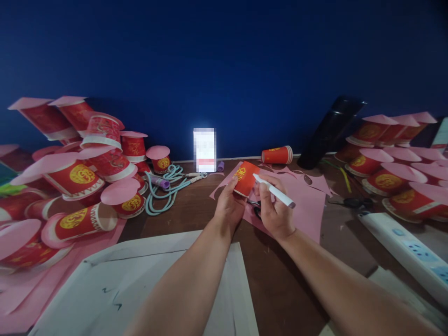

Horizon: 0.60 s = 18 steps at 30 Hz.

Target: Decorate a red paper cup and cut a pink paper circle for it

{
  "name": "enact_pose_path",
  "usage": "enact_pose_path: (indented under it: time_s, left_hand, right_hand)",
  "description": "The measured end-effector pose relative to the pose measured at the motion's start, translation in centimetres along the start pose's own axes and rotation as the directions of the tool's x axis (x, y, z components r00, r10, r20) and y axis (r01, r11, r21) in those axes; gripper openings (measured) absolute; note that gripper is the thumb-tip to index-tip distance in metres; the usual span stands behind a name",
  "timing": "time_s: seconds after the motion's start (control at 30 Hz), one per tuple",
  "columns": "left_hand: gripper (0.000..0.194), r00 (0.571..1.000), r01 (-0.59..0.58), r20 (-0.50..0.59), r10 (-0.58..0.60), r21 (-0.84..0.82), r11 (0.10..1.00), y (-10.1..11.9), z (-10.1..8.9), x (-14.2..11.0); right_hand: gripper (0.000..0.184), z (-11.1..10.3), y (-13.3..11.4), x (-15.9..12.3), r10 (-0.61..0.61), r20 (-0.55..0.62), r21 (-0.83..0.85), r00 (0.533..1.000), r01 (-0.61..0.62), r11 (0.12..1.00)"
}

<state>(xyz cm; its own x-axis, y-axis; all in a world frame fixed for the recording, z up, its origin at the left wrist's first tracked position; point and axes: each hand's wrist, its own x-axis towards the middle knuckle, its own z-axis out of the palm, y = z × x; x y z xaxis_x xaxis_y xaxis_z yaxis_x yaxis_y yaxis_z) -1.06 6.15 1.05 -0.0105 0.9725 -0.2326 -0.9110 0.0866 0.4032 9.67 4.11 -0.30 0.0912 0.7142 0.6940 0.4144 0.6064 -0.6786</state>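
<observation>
My left hand (230,204) grips a red paper cup (249,176) with a gold design, tilted over the table. In my right hand (276,210) is a white marker (276,191), its tip end at the cup's red side; whether the tip touches cannot be made out. Below the hands lies a pair of scissors (258,211), partly hidden by my right hand. Pink paper (308,210) with rounded cutouts spreads under and behind the right hand.
Red cups with pink paper discs pile up at left (82,175) and right (392,177). Behind are a coiled pale blue cord (157,198), a glowing screen (205,149), stacked cups (277,155) and a black bottle (329,130). A power strip (406,247) lies at right, white board (140,280) in front.
</observation>
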Motion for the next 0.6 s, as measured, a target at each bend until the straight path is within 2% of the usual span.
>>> enact_pose_path:
  time_s: [0.1, 0.4, 0.6]
  left_hand:
    - [0.007, 0.999, 0.005, -0.051, -0.006, -0.02, 1.0, 0.15, 0.04, 0.05]
    - [0.014, 0.999, 0.027, -0.025, -0.027, 0.007, 1.0, 0.15, 0.0, 0.19]
    - [0.012, 0.999, 0.021, 0.032, -0.022, 0.026, 0.999, 0.03, -0.25, 0.17]
  right_hand:
    - [0.026, -0.1, -0.16, 0.13, -0.027, -0.042, 0.0, 0.999, 0.027, 1.0]
    - [0.021, -0.18, 0.16, 0.21, -0.034, 0.004, -0.07, 0.999, 0.034, 0.997]
    - [0.022, -0.08, 0.29, 0.25, -0.032, 0.019, -0.097, 0.999, 0.034, 0.995]
